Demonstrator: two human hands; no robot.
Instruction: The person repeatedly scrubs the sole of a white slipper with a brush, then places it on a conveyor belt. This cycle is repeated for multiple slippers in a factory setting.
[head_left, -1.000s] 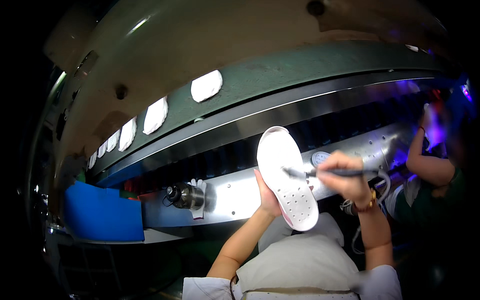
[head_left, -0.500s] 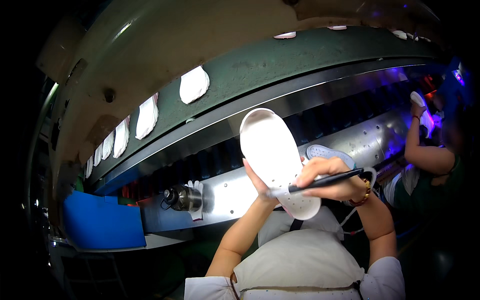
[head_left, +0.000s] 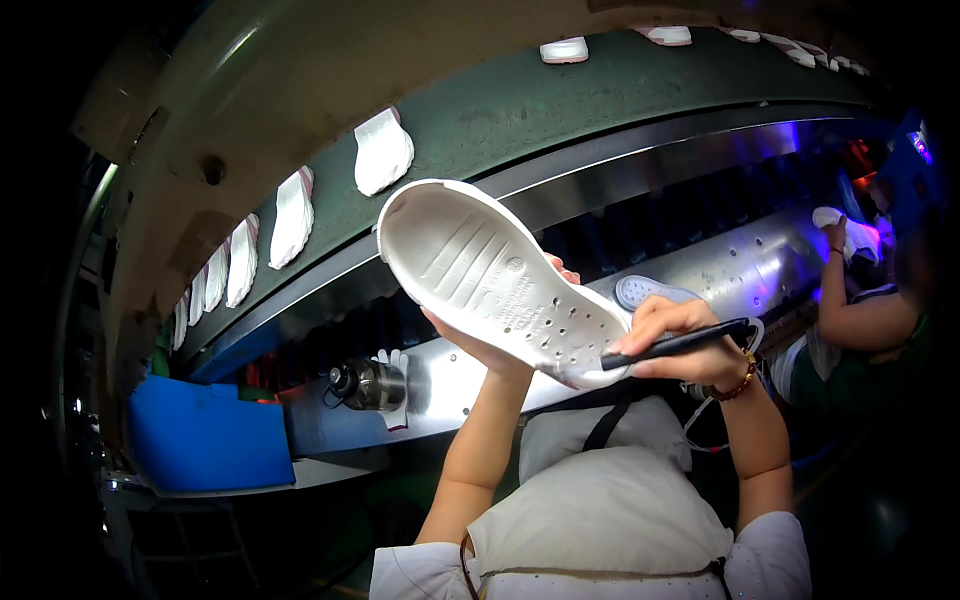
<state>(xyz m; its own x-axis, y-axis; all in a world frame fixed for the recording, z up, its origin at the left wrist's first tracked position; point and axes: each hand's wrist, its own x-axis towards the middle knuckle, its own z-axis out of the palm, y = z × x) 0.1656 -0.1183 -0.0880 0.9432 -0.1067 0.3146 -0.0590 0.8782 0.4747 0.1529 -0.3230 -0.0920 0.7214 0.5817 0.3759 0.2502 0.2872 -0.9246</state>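
Green belt [head_left: 480, 125], white sole [head_left: 490, 275], left fingers [head_left: 562, 267] part-hidden

A white shoe sole [head_left: 470, 265] is held up aslant by the left hand [head_left: 487, 352], its long axis slanted from upper left to lower right. Its face is edged by a raised rim, crossed by ridges towards the upper-left end and dotted with small holes towards the lower-right end. A slim black-handled brush [head_left: 688, 343] is held nearly level by the right hand [head_left: 715, 366], its tip placed at the holed end.

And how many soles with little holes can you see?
2: a white sole in the left hand, and a greyish sole on the metal bench past the right hand. More may be hidden or too far to tell.
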